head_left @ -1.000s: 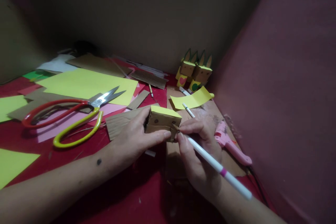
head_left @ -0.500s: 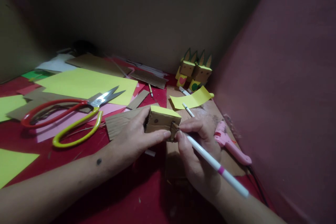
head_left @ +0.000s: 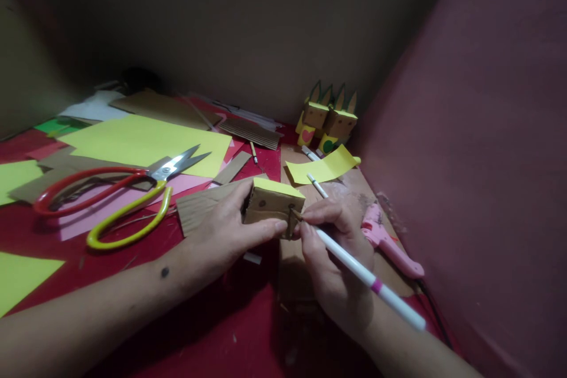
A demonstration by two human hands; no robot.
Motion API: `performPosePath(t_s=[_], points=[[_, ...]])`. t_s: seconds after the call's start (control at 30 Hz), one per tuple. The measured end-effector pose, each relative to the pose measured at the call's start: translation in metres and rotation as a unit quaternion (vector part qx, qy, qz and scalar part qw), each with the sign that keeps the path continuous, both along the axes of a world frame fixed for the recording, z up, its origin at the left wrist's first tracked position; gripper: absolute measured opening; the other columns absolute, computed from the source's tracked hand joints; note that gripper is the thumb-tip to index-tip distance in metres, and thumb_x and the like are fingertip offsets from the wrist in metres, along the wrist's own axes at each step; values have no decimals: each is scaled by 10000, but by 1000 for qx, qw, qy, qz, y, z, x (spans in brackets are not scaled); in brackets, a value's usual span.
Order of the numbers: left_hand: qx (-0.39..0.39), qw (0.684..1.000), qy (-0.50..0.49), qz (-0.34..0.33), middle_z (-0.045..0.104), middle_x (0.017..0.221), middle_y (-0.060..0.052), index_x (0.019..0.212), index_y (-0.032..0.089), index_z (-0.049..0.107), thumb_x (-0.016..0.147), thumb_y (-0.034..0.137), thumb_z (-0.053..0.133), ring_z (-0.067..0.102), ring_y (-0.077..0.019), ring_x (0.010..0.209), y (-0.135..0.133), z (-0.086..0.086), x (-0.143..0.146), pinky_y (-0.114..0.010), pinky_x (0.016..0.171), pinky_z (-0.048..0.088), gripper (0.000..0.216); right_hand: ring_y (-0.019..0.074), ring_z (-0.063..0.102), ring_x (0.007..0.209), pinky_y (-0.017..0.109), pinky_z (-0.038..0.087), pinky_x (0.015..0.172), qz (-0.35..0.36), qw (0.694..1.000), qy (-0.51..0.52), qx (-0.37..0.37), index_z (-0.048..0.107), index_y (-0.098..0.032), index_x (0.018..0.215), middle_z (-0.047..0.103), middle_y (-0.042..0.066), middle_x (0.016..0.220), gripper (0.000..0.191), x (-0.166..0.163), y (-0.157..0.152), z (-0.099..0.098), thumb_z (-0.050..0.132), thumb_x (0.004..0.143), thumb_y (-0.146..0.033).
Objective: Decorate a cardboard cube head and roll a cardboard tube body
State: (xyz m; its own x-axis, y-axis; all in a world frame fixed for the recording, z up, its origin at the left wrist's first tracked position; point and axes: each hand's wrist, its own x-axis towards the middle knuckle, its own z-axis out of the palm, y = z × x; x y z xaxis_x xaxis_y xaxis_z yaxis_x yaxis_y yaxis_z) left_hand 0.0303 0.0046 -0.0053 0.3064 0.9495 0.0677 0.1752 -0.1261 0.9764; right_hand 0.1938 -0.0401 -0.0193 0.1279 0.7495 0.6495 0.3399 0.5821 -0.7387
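Observation:
My left hand (head_left: 234, 218) grips a small cardboard box (head_left: 270, 207) with a yellow top, its thumb along the lower front. Two dark round eye marks show on the box's front face. In my right hand (head_left: 332, 248) is a white marker pen (head_left: 354, 263) with a magenta band, pinched between thumb and fingers. Its tip end is close to the right eye mark; whether it touches the cardboard I cannot tell. Beneath my hands stands a brown cardboard piece (head_left: 295, 274), partly in shadow.
Scissors (head_left: 163, 172) with red and yellow handles lie at left on yellow paper (head_left: 155, 139) and cardboard scraps. A pink glue gun (head_left: 392, 245) rests at right. Two cardboard figures (head_left: 330, 118) with pointed ears stand behind. A curved yellow strip (head_left: 321, 168) lies near another pen (head_left: 316, 185).
The marker's tip has drawn slightly away from the right eye mark, which shows more fully now. The pen's back end has shifted a little right. My left hand holds the box as before.

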Motion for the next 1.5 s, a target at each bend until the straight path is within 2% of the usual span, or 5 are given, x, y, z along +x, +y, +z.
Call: performPosePath(t_s=[0.27,0.53,0.77,1.33,1.5], points=[[-3,1000,5,-6,743,1037,-26,1114,241,629,793,444,744,702,-275,966,0,0,-1,-334,746,584,397,135,611,684,261,458,547,-2,1000,21,4,567,-238,867,590,-24,786,141,-2,0,0,581,857,-98],[-21,1000,-13,-9,754,1022,-31,1132,228,640,776,454,762,709,-280,943,-1,1,-1,-335,733,580,439,145,620,731,294,495,646,7,1000,27,11,569,-241,890,611,-20,814,144,-1,-2,2,574,871,-98],[-21,1000,-4,-16,753,1056,-35,1170,234,632,792,464,750,711,-288,966,-1,2,-1,-354,762,587,458,165,628,747,336,522,708,9,999,28,-13,578,-242,926,632,-11,819,121,3,-3,-2,588,892,-126],[-19,1000,-14,-12,748,1046,-37,1119,230,617,771,443,754,706,-287,975,-1,3,0,-355,769,577,431,146,629,742,286,484,602,37,999,15,6,578,-242,937,606,-15,834,153,3,-3,1,577,886,-98],[-43,998,-34,-21,755,1031,-32,1117,224,609,765,438,762,712,-284,980,-1,2,1,-343,759,586,439,131,615,701,252,448,535,27,1000,17,3,570,-237,919,599,-15,820,150,1,-2,1,571,883,-91]])
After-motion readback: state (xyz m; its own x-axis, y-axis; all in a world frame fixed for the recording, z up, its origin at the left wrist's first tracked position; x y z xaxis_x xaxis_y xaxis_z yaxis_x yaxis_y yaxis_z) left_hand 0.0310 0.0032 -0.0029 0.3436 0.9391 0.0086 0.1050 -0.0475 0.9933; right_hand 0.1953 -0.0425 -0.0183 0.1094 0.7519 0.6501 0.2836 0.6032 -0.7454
